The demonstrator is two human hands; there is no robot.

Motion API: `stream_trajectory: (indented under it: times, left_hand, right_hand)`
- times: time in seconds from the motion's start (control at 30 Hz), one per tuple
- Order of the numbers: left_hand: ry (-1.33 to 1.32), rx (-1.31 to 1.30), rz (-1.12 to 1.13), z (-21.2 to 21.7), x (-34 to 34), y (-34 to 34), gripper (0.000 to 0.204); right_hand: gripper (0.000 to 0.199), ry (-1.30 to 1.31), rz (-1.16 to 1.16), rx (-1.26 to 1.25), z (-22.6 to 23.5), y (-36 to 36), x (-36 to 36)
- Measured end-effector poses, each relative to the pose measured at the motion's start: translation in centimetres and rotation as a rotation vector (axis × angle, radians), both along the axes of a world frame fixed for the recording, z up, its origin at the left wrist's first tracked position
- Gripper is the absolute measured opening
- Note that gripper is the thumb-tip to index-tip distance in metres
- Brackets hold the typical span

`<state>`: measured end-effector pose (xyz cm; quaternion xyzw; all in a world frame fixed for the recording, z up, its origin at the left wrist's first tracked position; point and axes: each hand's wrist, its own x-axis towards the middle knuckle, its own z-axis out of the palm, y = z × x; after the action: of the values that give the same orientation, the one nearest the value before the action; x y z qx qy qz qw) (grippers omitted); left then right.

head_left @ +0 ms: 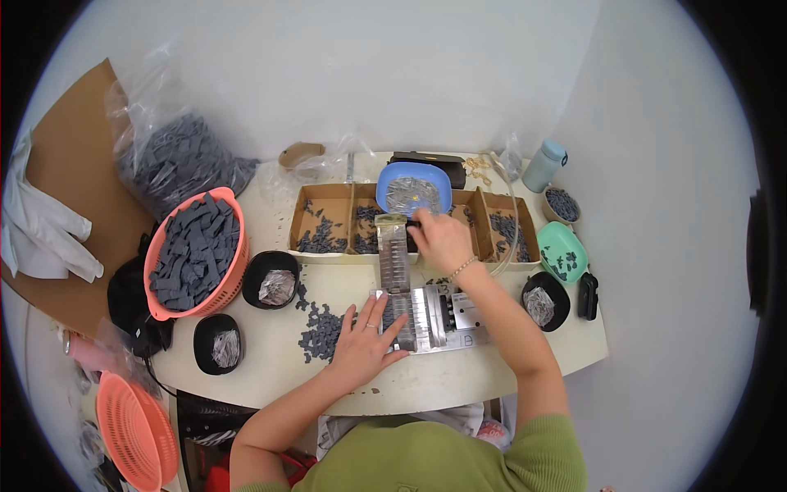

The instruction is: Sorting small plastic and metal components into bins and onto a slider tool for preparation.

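slotted strip (393,261) looks stiff, probably slick, best held by its edges; left grip (362,351) spread loose, right grip (445,243) can't tell

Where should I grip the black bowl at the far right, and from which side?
Probably by the near rim of the black bowl, coming from the person's side. Its open mouth faces up, leaving the rim exposed, with shiny strips lying inside. The green tray close behind and the black gadget at right leave less room there.
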<state>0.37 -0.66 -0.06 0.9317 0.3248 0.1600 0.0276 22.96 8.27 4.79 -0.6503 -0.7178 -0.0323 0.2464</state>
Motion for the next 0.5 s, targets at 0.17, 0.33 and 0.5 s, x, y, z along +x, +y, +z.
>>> stream_trajectory:
  times: [0.17, 0.33, 0.5]
  left_hand:
    - [-0.007, 0.006, 0.013, 0.6, -0.5, -0.6, 0.057]
    - [-0.048, -0.003, 0.058, 0.8, -0.6, -0.4, 0.054]
    - [-0.066, 0.013, -0.023, 0.3, 0.4, -0.4, 0.053]
  right_hand:
    - [0.032, 0.209, 0.166, 0.030, -2.4, -0.4, -1.4]
    - [0.052, 0.868, 0.189, -0.033, -3.4, 0.1, -1.7]
    - [0.051, 0.775, 0.208, 0.043, 0.4, -3.6, -2.9]
